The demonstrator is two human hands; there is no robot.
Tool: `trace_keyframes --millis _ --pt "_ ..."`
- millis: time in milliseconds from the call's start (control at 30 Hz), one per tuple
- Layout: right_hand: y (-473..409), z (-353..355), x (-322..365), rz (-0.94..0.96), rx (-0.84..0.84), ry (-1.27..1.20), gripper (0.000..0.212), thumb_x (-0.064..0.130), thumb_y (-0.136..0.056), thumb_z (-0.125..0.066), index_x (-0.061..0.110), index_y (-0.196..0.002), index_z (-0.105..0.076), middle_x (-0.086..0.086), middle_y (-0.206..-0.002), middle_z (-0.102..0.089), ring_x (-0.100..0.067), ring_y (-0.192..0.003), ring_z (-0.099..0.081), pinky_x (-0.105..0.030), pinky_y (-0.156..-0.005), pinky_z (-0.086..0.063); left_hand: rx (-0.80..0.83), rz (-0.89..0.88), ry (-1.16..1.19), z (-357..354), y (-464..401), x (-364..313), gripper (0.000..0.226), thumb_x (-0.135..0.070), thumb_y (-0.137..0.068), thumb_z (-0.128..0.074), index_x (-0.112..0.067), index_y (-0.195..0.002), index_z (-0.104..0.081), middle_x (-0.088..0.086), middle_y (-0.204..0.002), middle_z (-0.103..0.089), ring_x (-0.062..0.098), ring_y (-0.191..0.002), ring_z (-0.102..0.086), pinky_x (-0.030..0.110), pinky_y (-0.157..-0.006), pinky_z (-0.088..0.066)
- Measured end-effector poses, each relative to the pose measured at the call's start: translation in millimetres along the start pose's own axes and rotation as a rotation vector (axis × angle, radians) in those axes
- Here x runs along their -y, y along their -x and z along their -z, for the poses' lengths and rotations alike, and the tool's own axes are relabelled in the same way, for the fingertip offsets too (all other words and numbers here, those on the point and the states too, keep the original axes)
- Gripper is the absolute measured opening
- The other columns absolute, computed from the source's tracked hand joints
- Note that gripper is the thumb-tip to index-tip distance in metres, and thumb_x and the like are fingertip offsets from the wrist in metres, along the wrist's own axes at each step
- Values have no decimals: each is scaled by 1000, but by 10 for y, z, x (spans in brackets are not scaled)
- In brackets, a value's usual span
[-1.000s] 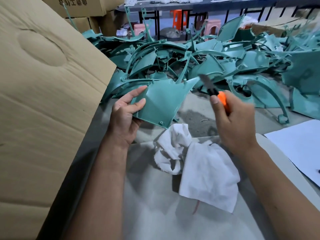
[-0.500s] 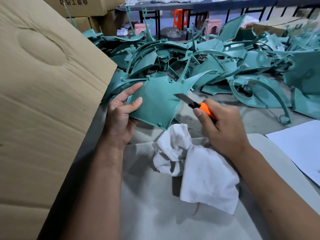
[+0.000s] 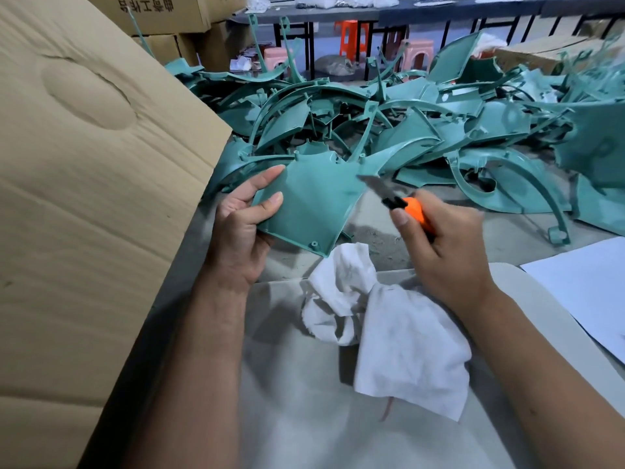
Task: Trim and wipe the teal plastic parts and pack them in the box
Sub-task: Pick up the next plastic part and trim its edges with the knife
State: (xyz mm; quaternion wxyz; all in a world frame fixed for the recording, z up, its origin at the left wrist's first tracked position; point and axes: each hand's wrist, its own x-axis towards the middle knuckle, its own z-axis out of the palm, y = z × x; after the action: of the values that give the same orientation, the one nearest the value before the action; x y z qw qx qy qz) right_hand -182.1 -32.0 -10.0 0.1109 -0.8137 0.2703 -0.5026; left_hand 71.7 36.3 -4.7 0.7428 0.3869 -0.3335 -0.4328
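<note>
My left hand [image 3: 241, 228] grips a flat teal plastic part [image 3: 311, 204] by its left edge, thumb on its face, and holds it tilted above the table. My right hand [image 3: 439, 245] grips an orange utility knife [image 3: 402, 204]. The blade points up and left, with its tip at the part's upper right edge. A crumpled white cloth [image 3: 389, 330] lies on the table just below both hands. A large pile of teal parts [image 3: 406, 130] covers the table behind. The cardboard box flap [image 3: 88, 184] stands at the left; the inside of the box is hidden.
White paper [image 3: 585, 289] lies at the right edge of the grey table [image 3: 304, 418]. More cardboard boxes [image 3: 162, 15] are stacked at the back left. Orange and pink stools [image 3: 351, 35] stand on the floor beyond, under dark tables.
The knife swept down along the part's right edge half a second ago and is now back up at the upper right edge. My left hand kept its hold on the part.
</note>
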Motion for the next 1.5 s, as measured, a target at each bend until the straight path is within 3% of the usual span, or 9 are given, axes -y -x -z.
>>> trace_keyframes --millis 167,333,433,533,733,867,1033,1267,1500 --pt "-9 -29 14 -24 -29 29 40 37 -108 -51 18 -75 -41 13 -57 -36 -9 -50 -38 -21 -50 -24 62 22 20 57 2 -21 40 -2 -90 -59 -12 -127 -69 7 -124 -73 20 -106 -72 29 -75 -60" --pt "-17 15 -119 -218 -169 169 45 37 -109 -51 14 -73 -39 7 -54 -34 -12 -47 -33 -33 -48 -23 142 -12 78 77 13 -61 40 -1 -95 -53 -8 -133 -62 6 -127 -71 19 -111 -70 29 -83 -59" --pt "-10 21 -105 -226 -226 106 46 33 -110 -52 12 -72 -37 4 -55 -32 -13 -49 -28 -30 -48 -21 75 -8 75 45 22 -48 41 0 -93 -55 -8 -133 -62 6 -127 -71 21 -112 -69 32 -85 -59" --pt "-6 -18 -4 -119 -185 46 43 32 -110 -52 17 -72 -37 9 -57 -33 -10 -49 -32 -22 -50 -21 -41 -24 28 35 21 -32 45 1 -90 -59 -7 -134 -64 7 -126 -72 21 -110 -70 31 -83 -60" --pt "4 -153 117 29 86 59 35 41 -106 -51 22 -78 -44 11 -61 -41 -12 -53 -42 -35 -50 -34 -59 -44 -30 5 18 -11 42 -1 -82 -66 -13 -122 -72 11 -121 -74 23 -106 -72 30 -79 -59" --pt "-26 -108 18 -68 -63 111 35 36 -108 -51 24 -76 -40 14 -56 -36 -6 -49 -40 -16 -49 -25 17 -51 -51 51 18 -26 40 1 -82 -64 -15 -118 -75 13 -121 -73 25 -108 -71 31 -85 -58" --pt "-28 37 -140 -210 -179 120 42 35 -109 -51 19 -73 -38 11 -56 -34 -10 -49 -33 -23 -48 -20 26 -37 -56 -19 25 10 39 -1 -80 -66 -17 -114 -78 12 -117 -75 23 -103 -72 30 -80 -58" --pt "-9 -100 47 -15 67 -53 38 36 -108 -52 23 -74 -40 13 -57 -36 -9 -51 -40 -18 -51 -25 -19 26 20 -1 13 22 39 -2 -82 -65 -16 -117 -75 9 -120 -75 22 -101 -74 29 -73 -60" --pt "-15 -48 -39 -179 -91 20 45 37 -109 -51 16 -71 -38 5 -53 -36 -13 -47 -33 -27 -47 -25 46 146 58 90 -13 -6 37 -4 -84 -63 -17 -115 -77 8 -121 -73 19 -97 -73 29 -71 -60"
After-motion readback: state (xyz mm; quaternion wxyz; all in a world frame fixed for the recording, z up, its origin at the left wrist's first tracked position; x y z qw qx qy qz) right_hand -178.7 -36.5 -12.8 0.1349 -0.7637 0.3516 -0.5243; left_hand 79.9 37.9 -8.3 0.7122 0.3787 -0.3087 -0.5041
